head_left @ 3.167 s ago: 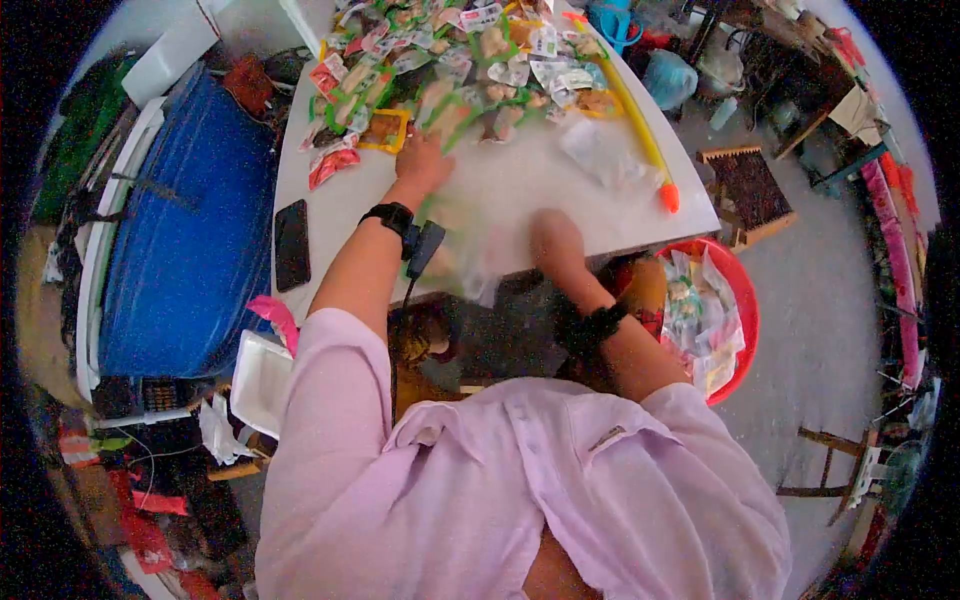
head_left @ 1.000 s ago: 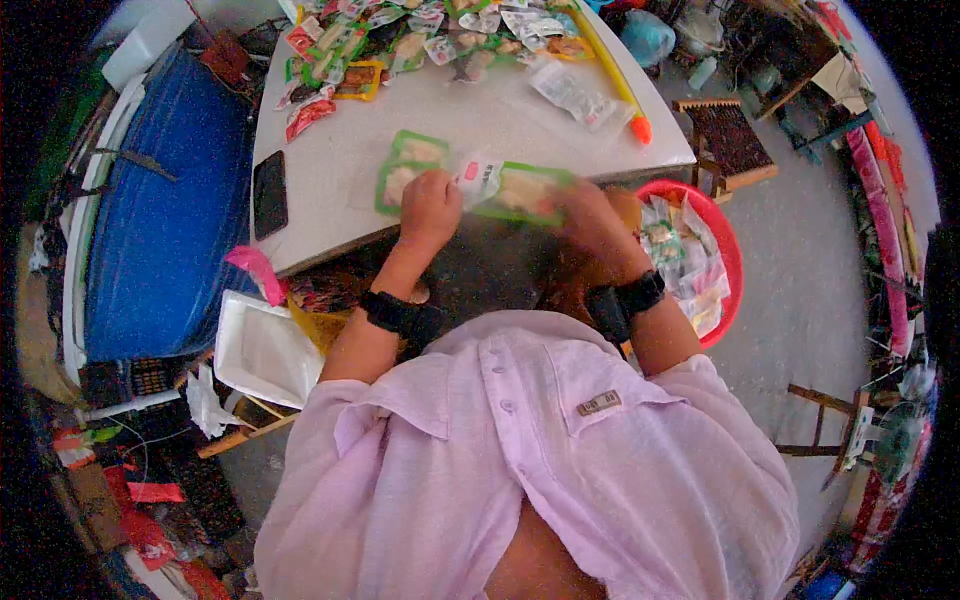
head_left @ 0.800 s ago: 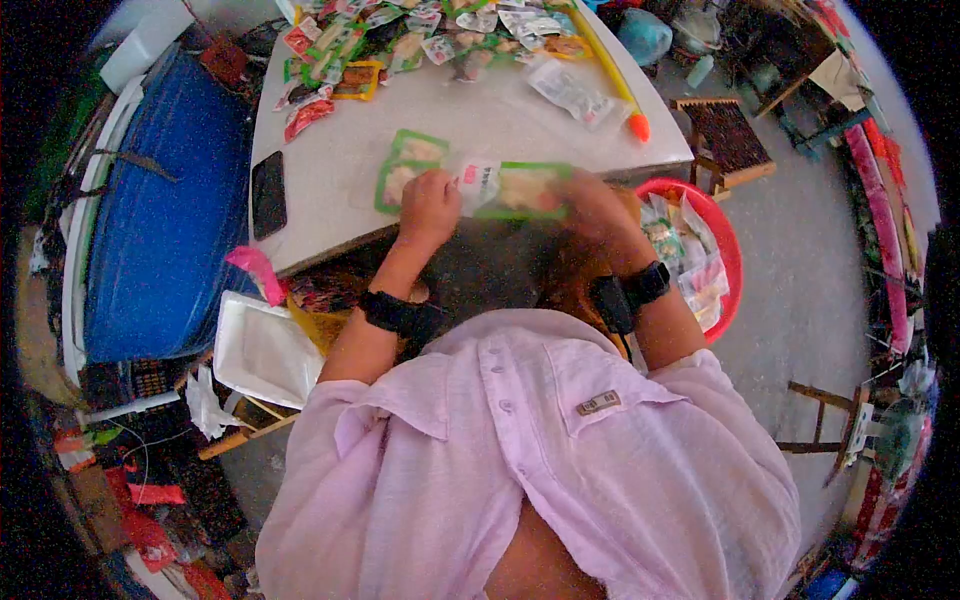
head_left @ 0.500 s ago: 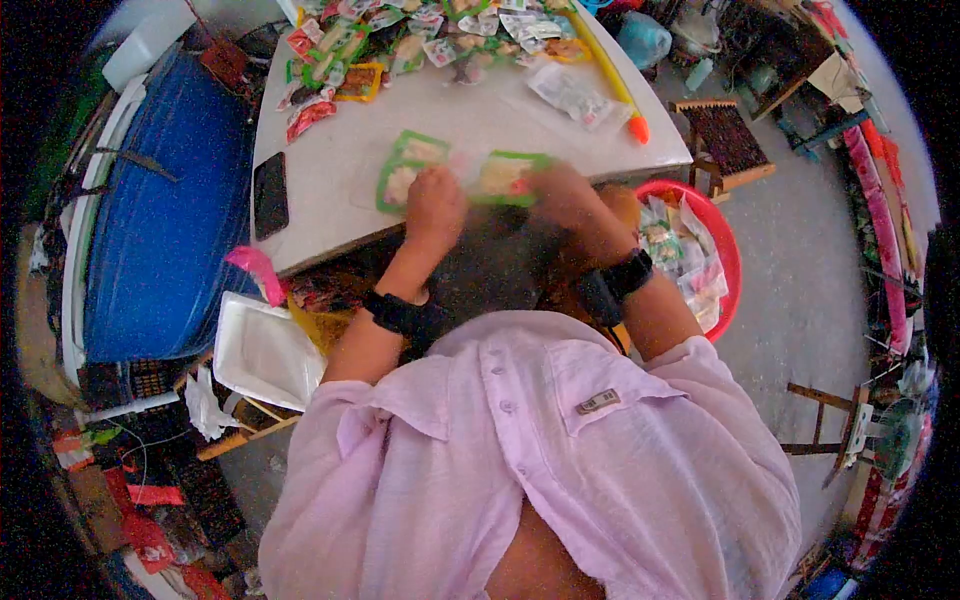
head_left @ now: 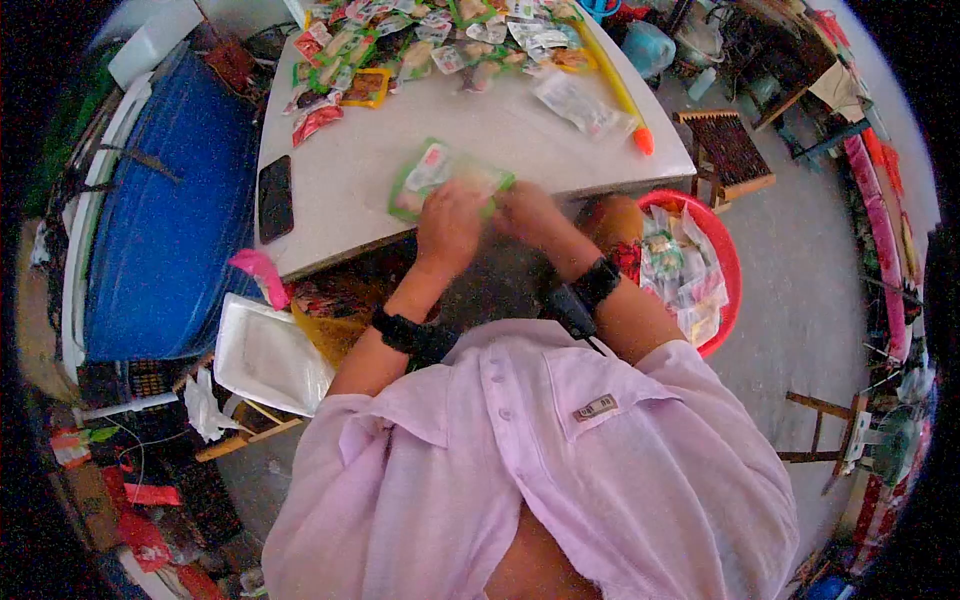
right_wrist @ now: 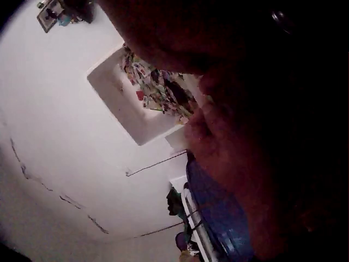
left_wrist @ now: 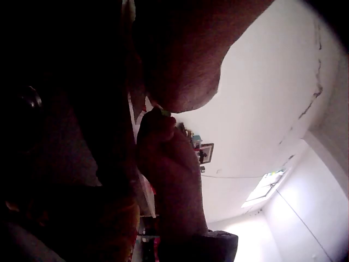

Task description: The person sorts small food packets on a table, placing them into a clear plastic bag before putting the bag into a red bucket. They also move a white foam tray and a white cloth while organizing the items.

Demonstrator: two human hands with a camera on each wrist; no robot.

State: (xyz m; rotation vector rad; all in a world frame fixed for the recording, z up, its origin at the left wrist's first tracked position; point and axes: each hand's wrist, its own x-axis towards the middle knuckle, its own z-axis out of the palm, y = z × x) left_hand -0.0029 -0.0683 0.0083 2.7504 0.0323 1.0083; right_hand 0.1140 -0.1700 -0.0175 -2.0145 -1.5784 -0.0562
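Observation:
A clear food packet (head_left: 408, 200) with green edges and pale contents lies at the table's front edge in the head view. My left hand (head_left: 450, 225) grips it from the near side, its fingers over the middle. Close to its right, my right hand (head_left: 530, 215) pinches the packet's green right end and is slightly blurred. A white label with a red mark shows on the upper part of the packet. In the left wrist view the right hand (left_wrist: 169, 150) is curled, a bit of green at its fingertips. The right wrist view is mostly dark around both hands.
Several small food packets (head_left: 415, 60) cover the back of the white table (head_left: 350, 190). A clear bag (head_left: 585, 105) and a yellow tube (head_left: 615, 80) lie at the right, a phone (head_left: 276, 198) at the left edge. A red basin (head_left: 735, 270) with packets stands below right.
The two hands have come closer together, and the packet's right part has been drawn left against the part under the left hand. Earlier, the left hand reached toward the pile.

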